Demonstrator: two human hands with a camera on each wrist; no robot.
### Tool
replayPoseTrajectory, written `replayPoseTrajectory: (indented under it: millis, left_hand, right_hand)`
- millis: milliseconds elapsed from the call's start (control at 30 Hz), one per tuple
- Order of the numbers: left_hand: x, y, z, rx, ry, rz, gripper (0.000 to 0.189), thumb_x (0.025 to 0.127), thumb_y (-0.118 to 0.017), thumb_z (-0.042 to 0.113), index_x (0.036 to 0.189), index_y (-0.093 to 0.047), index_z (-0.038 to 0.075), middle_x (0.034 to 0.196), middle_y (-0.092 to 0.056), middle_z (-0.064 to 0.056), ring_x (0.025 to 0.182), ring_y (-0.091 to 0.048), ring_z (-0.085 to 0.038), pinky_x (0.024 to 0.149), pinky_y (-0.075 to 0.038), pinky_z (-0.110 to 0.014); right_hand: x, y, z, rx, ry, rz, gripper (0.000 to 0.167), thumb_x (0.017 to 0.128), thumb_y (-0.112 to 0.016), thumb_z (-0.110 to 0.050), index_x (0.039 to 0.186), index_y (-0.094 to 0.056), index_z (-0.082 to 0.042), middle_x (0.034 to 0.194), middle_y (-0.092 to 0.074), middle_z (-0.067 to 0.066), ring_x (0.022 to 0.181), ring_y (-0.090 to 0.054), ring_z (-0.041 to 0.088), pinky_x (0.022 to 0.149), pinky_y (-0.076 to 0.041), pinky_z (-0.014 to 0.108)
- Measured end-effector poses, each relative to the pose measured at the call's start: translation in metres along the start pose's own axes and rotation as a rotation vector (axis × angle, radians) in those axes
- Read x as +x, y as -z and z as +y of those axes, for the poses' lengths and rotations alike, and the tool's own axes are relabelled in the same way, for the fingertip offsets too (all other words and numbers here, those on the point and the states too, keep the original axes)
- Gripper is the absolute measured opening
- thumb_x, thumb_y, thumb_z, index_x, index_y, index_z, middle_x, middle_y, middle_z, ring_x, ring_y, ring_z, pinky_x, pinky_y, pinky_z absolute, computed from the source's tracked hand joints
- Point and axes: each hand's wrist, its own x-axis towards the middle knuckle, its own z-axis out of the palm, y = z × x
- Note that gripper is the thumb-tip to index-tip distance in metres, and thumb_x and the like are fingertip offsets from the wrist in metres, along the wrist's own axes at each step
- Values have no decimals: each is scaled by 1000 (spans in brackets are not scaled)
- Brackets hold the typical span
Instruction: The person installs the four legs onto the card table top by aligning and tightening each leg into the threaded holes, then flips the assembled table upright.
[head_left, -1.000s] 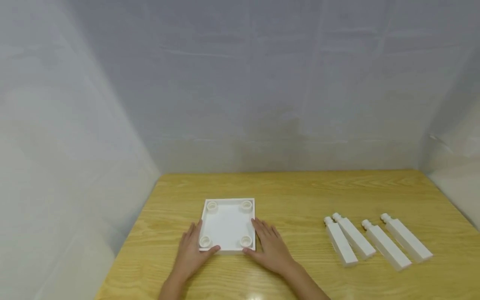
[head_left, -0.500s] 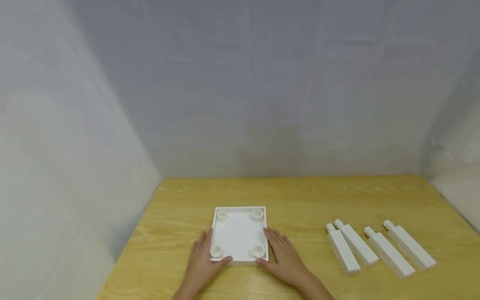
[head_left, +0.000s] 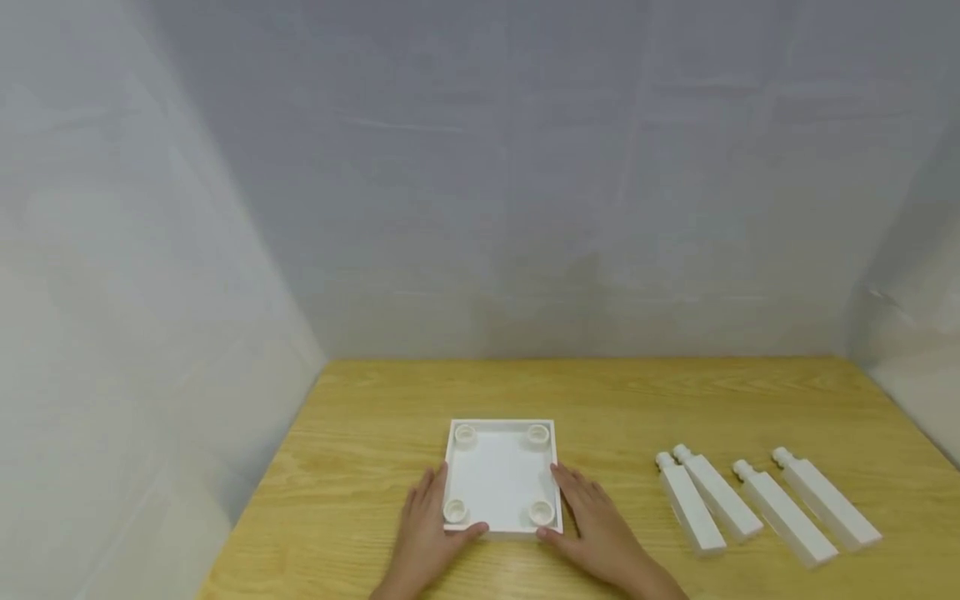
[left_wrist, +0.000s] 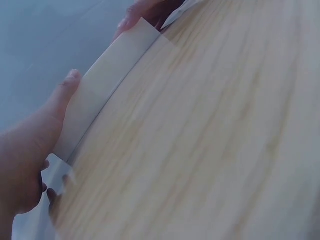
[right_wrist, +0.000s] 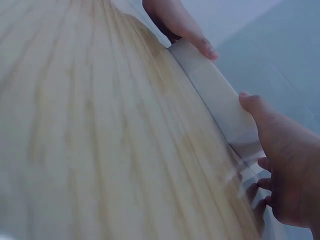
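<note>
- Left hand (head_left: 429, 537): holds the tray's near left corner, thumb on the near wall, fingers laid along the left wall.
- Right hand (head_left: 600, 533): mirrors it at the near right corner, thumb on the near wall, fingers along the right wall.
- Bars (head_left: 783, 512): four, white, lying on the bench (head_left: 315, 517) to the right of the tray and well apart from it; they slant, near ends to the right, with knobbed tips at the far ends.
- Tray (head_left: 498, 479): white, shallow, open side up, on the bench between the hands.
- Cups (head_left: 541, 523): four, round and hollow, one inside each corner of the tray.
- Back sheet (head_left: 487, 208): pale, creased, rising behind the bench's far edge, with a left sheet (head_left: 112, 292) and right sheet (head_left: 930, 317) flanking.
</note>
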Motion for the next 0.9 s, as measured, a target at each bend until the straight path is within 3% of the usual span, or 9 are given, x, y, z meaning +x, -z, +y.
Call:
replayPoseTrajectory:
  millis: [400,667,900]
  left_hand:
    - [-3,-10,14,3,-11,14,102,69,-67,60,137,-33,-8,133,-44,-22,127,-31,-40,103,-17,-57]
    - [-4,-13,24,-10,-9,-16,103,70,-65,62,138,-32,-7,134,-42,-22,128,-29,-39,104,-15,-57]
    - [-6,-17,29,-17,-10,-5,103,70,-64,63,138,-32,-7,134,-42,-22,129,-29,-38,105,-14,-55]
  right_hand:
    - [-14,12,9,-2,-44,-29,85,82,-57,-58,145,-26,-9,144,-32,11,131,-27,33,106,-18,50]
    - [-21,18,14,-5,-53,-36,84,83,-55,-56,146,-25,-10,144,-32,11,130,-27,35,105,-18,53]
    - [-26,20,18,-26,-26,10,83,82,-59,-54,144,-29,-9,144,-34,10,129,-30,35,105,-20,52]
